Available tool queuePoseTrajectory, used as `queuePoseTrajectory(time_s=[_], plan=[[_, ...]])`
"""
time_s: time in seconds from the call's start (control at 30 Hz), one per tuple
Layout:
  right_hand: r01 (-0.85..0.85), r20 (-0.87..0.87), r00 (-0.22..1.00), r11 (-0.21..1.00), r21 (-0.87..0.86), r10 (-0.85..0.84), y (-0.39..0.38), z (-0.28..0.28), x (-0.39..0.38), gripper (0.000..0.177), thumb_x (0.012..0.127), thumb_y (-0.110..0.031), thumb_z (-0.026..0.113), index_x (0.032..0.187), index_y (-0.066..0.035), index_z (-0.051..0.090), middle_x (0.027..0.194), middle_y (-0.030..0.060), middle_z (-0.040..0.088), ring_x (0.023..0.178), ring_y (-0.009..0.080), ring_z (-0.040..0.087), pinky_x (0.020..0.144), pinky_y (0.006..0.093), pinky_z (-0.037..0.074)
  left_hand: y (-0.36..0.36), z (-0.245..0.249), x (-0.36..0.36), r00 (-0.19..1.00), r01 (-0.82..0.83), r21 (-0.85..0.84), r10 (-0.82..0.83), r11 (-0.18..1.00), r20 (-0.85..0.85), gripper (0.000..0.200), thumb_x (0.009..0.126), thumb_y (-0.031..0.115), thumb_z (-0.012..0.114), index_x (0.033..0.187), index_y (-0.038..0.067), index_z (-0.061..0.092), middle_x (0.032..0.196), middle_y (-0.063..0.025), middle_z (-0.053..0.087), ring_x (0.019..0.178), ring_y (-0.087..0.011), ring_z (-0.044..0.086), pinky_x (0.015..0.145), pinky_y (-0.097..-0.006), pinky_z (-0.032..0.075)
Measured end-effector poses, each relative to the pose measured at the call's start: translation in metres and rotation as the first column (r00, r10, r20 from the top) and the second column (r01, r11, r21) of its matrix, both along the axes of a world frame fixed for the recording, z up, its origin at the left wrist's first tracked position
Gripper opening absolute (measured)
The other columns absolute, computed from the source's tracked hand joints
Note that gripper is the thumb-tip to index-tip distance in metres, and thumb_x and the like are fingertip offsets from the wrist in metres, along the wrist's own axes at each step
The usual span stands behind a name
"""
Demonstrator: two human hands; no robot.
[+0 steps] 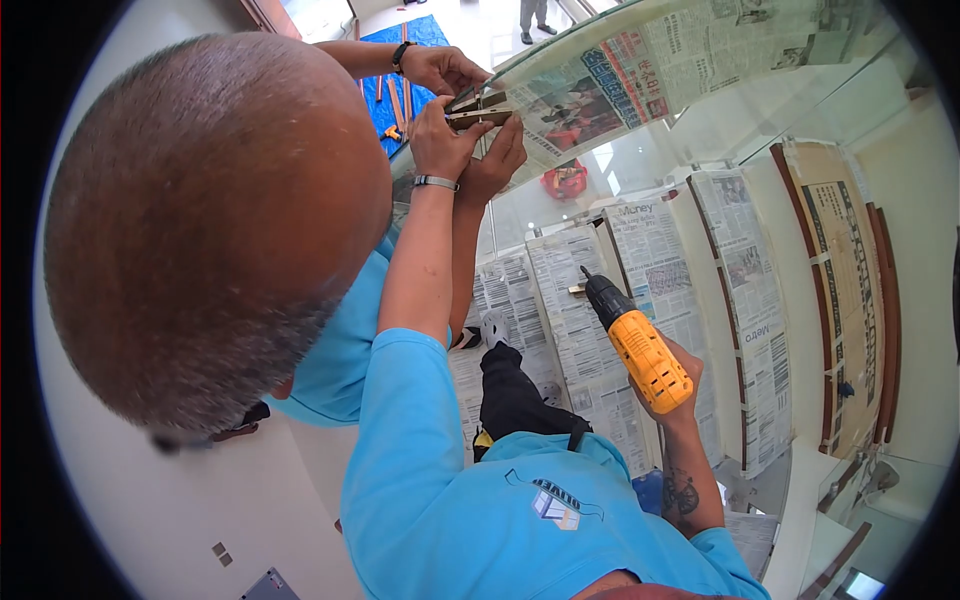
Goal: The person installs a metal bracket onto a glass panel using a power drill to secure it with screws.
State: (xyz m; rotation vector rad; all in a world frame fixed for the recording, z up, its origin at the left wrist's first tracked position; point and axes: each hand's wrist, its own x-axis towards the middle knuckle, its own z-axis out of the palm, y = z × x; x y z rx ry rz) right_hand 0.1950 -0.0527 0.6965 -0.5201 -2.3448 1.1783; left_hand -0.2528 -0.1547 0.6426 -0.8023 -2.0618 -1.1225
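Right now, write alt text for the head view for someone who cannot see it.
A person's right hand holds a yellow power drill above newspaper-covered stairs, while their left hand holds a narrow fitting at a glass panel's edge. A co-worker's hands are there too.

Indoor worksite with newspaper-covered stairs (656,260)

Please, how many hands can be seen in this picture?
4: the wearer's right hand on the drill, left hand at the strip; co-worker's watch hand and other hand nearby. The distant person's hands are out of view.
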Motion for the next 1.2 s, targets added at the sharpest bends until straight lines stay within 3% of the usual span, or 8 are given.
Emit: queuePoseTrajectory(time_s=[0.43, 0.83, 0.93, 1.0, 1.07, 1.2], plan=[[0.037, 0.017, 0.999, 0.999, 0.013, -0.037, -0.004, -0.006, 0.004, 0.047, 0.066, -0.003, 0.075, 0.112, 0.006, 0.067, 0.098, 0.0167, 0.073, 0.085, 0.0228, 0.072, 0.077, 0.0308, 0.055, 0.001, -0.002, 0.000, 1.000, -0.016, -0.018, 0.015, 1.000, -0.025, 0.064, 0.061, 0.037, 0.091, 0.106, 0.005, 0.059, 0.095, -0.0160, 0.067, 0.086, -0.0352, 0.067, 0.074, -0.0438, 0.053], [-0.010, -0.031, 0.999, 0.999, -0.039, 0.009, -0.006, -0.033, 0.000, 0.038, 0.071, -0.009, 0.076, 0.106, 0.005, 0.067, 0.091, 0.0139, 0.071, 0.079, 0.0228, 0.071, 0.073, 0.0309, 0.055, -0.002, 0.000, 0.000, 0.998, -0.021, -0.027, 0.019, 0.999, -0.054, 0.065, 0.062, 0.039, 0.090, 0.108, 0.005, 0.059, 0.096, -0.0158, 0.067, 0.087, -0.0351, 0.067, 0.076, -0.0440, 0.053], [-0.035, -0.145, 0.988, 0.998, 0.056, 0.042, 0.002, -0.031, -0.022, 0.041, 0.071, -0.011, 0.079, 0.107, 0.006, 0.067, 0.095, 0.0152, 0.072, 0.084, 0.0240, 0.072, 0.076, 0.0321, 0.055, 0.001, 0.001, -0.002, 0.998, -0.024, -0.028, 0.022, 0.999, -0.060, 0.066, 0.062, 0.040, 0.090, 0.108, 0.004, 0.059, 0.096, -0.0156, 0.068, 0.087, -0.0345, 0.067, 0.076, -0.0436, 0.053], [-0.015, -0.258, 0.964, 0.979, 0.201, 0.067, 0.007, -0.022, -0.044, 0.045, 0.073, -0.008, 0.077, 0.116, 0.005, 0.067, 0.106, 0.0192, 0.072, 0.094, 0.0269, 0.072, 0.082, 0.0328, 0.054, -0.001, -0.002, -0.001, 0.998, -0.030, -0.028, 0.029, 0.999, -0.054, 0.067, 0.061, 0.041, 0.090, 0.108, 0.004, 0.059, 0.097, -0.0155, 0.068, 0.087, -0.0342, 0.067, 0.076, -0.0433, 0.053], [-0.024, -0.345, 0.932, 0.966, 0.259, 0.116, 0.014, -0.016, -0.067, 0.047, 0.073, -0.009, 0.077, 0.117, 0.004, 0.067, 0.107, 0.0188, 0.072, 0.094, 0.0292, 0.072, 0.083, 0.0335, 0.054, -0.001, -0.003, -0.001, 1.000, -0.004, -0.029, 0.005, 1.000, 0.023, 0.067, 0.065, 0.045, 0.087, 0.111, 0.004, 0.060, 0.100, -0.0137, 0.066, 0.095, -0.0334, 0.065, 0.084, -0.0442, 0.050], [-0.076, -0.376, 0.913, 0.971, 0.225, 0.159, 0.002, -0.018, -0.088, 0.048, 0.072, -0.011, 0.077, 0.117, 0.004, 0.067, 0.107, 0.0197, 0.072, 0.095, 0.0304, 0.072, 0.083, 0.0346, 0.054, 0.002, -0.004, -0.002, 0.999, -0.051, -0.027, 0.051, 0.998, 0.016, 0.070, 0.063, 0.048, 0.087, 0.112, 0.005, 0.061, 0.103, -0.0139, 0.067, 0.097, -0.0330, 0.065, 0.085, -0.0441, 0.050]])
